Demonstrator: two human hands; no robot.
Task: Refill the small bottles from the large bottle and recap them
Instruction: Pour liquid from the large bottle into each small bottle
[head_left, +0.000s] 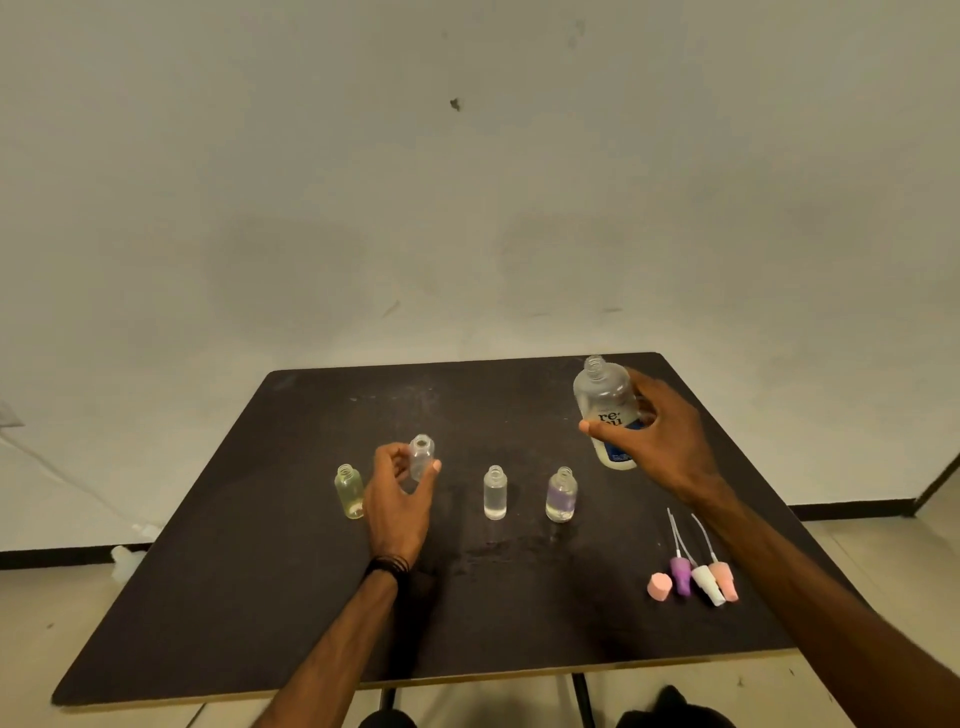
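While three small bottles stand uncapped in a row across the middle of the tabletop (260, 597), the yellow bottle (349, 491) sits nearest the left edge, open-necked and ready for filling. Just right of it the left hand (397, 499) pinches a clear bottle (421, 457) between thumb and fingers, lifted and tipped slightly, probably to bring its mouth toward the pour. Next come the middle bottle (494, 491) and the purple bottle (561, 493), both upright and apart. Toward the far right corner the right hand (660, 441) wraps the uncapped large bottle (607, 410), held upright off the surface, so nothing spills yet. Near the right edge lie the caps (696, 577), grouped within reach for recapping.
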